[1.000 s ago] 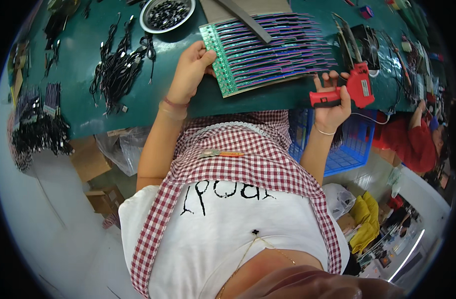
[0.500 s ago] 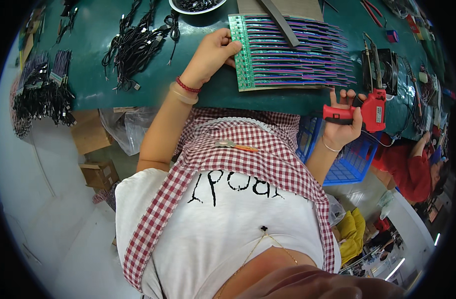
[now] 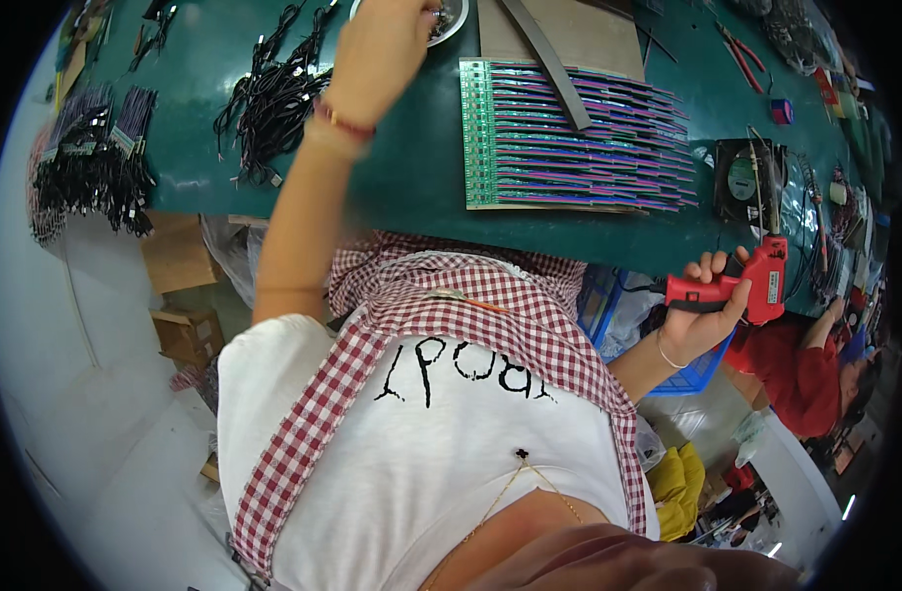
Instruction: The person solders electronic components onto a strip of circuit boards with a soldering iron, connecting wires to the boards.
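Observation:
My left hand (image 3: 387, 49) is at the white bowl (image 3: 460, 22) of small dark parts at the far edge of view; its fingertips are smeared and partly hidden. My right hand (image 3: 712, 295) is wrapped round the grip of a red soldering gun (image 3: 767, 281), whose tip points away over the bench's near edge. Between the hands lies a green circuit board panel (image 3: 478, 138), with rows of blue, pink and dark wires (image 3: 599, 148) running off to the right. A grey metal bar (image 3: 549, 64) lies slanted across the wires. Brown cardboard (image 3: 608, 39) shows beneath them.
Black cables (image 3: 273, 108) lie in a heap left of the panel, and bundled wired boards (image 3: 96, 158) hang over the left edge. A black fan (image 3: 736, 172), red-handled pliers (image 3: 742, 59) and a small purple spool (image 3: 782, 110) are at right. Another person (image 3: 801, 379) sits beyond.
My left hand has let go of the panel's left edge and moved up to the bowl. My right hand, with the soldering gun, has shifted slightly right and nearer to me.

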A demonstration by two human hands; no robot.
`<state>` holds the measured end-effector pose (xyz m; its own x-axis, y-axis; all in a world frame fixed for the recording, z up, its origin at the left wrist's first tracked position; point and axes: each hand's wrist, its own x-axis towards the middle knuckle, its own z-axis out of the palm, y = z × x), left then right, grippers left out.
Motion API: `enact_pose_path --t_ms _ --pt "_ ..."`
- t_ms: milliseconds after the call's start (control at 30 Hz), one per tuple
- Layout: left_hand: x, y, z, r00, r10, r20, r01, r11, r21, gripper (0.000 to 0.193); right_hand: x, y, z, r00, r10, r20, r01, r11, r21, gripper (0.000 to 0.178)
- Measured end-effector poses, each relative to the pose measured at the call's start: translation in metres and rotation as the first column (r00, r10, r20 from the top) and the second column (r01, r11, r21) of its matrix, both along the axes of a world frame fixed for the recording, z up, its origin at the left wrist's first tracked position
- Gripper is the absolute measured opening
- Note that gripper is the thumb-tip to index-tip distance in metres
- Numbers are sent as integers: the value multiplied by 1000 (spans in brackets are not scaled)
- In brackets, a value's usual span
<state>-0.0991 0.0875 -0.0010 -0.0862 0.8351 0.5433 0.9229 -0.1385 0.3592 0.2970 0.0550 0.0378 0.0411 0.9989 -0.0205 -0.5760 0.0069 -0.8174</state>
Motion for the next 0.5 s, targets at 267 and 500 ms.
enact_pose_path --t_ms 267,500 --pt "-48 38 -36 970 -19 -243 -102 873 -476 17 -2 12 5 985 161 -55 -163 986 -34 36" --pt "-42 36 -34 979 60 -193 -122 936 -329 13 8 14 21 991 132 33 -131 991 -37 36"
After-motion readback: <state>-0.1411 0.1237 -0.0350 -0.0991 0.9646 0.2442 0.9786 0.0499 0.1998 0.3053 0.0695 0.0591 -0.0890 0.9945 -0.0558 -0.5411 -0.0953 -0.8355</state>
